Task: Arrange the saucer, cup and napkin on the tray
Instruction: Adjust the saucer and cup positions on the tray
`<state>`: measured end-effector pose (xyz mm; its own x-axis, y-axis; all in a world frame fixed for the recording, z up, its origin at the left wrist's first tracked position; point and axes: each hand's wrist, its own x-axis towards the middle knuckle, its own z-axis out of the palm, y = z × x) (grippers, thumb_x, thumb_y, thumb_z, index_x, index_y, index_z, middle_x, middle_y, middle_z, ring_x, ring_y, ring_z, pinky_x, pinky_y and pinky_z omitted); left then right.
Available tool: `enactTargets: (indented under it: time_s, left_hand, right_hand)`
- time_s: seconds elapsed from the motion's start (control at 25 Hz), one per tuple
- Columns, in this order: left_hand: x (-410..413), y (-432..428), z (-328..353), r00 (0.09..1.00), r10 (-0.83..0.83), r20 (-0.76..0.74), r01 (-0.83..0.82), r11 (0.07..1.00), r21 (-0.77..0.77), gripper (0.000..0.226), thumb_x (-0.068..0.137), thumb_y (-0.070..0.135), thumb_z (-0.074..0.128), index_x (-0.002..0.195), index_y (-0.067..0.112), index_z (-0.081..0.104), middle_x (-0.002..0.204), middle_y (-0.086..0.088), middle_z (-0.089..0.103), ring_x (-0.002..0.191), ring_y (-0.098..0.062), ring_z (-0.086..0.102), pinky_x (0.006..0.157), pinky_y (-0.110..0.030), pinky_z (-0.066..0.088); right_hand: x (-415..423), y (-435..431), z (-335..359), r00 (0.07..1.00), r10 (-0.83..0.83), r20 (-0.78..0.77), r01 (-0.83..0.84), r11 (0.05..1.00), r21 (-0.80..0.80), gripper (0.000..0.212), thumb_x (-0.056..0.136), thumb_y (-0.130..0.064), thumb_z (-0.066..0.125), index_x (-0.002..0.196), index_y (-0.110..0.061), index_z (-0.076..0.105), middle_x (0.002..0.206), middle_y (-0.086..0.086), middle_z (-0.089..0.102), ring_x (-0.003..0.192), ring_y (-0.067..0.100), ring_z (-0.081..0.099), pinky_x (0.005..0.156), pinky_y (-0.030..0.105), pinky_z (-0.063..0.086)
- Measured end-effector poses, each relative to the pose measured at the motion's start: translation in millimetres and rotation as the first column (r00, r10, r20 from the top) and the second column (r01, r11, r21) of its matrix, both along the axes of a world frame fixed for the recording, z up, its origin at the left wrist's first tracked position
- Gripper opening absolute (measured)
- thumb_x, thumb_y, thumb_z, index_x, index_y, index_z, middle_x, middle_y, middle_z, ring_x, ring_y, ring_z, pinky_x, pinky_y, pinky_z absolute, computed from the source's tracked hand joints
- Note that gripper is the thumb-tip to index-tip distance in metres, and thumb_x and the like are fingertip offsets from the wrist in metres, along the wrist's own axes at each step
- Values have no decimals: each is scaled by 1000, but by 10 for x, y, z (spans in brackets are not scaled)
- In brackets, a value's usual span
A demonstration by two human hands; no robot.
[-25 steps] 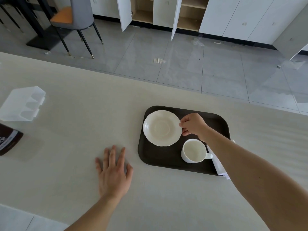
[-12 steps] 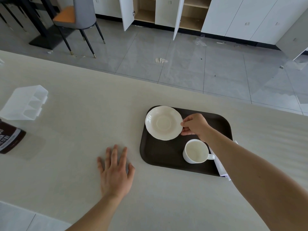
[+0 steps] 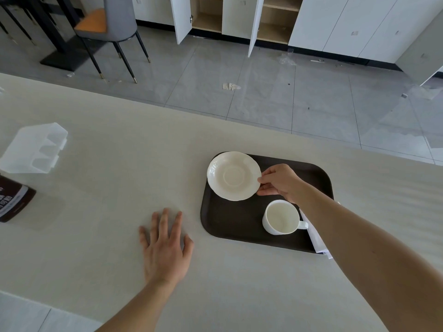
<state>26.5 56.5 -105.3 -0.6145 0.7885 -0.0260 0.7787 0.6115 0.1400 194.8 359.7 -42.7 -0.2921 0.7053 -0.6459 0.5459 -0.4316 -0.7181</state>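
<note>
A: Right hand [image 3: 280, 182] pinching the round cream scalloped saucer [image 3: 233, 175] by its rim, steering it over the dark tray's [image 3: 230, 226] far-left corner?

B: Yes. Left hand [image 3: 165, 248] flat, empty. White handled cup [image 3: 281, 216] under the right wrist, white folded napkin [image 3: 316, 236] beneath that forearm.

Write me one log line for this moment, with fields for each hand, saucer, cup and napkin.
right hand: pinches saucer rim over tray far-left corner | left hand: flat on counter | cup: upright on tray | napkin: partly hidden by forearm
</note>
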Motion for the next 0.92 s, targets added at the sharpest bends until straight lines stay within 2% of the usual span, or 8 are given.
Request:
enactTargets:
  time_s: [0.44, 0.76, 0.92]
  left_hand:
    - [-4, -3, -7, 1000, -1, -2, 1, 1000, 5, 62, 87, 40, 35, 145, 23, 47, 156, -14, 40, 147, -36, 29, 119, -62, 17]
    - [-6, -10, -28, 1000, -7, -10, 7, 1000, 17, 61, 87, 38, 40, 145, 23, 48, 155, -14, 40, 147, -36, 29, 119, -62, 15]
    - [-11, -8, -39, 1000, -4, -12, 5, 1000, 17, 61, 87, 39, 39, 145, 23, 47, 155, -13, 40, 147, -36, 29, 120, -61, 14]
  right_hand:
    - [-18, 1, 8, 1000, 8, -28, -9, 999, -52, 12, 86, 6, 68, 96, 3, 63, 89, 26, 73, 73, 37, 76, 60, 37, 63]
    - [2, 2, -7, 999, 17, -45, -21, 996, -82, 14, 85, 2, 71, 97, 1, 63, 91, 24, 75, 77, 37, 76, 73, 43, 63]
    - [21, -10, -12, 998, 15, -69, -22, 994, -107, 16, 85, 1, 71, 99, 0, 63, 88, 22, 76, 79, 35, 76, 70, 40, 63]
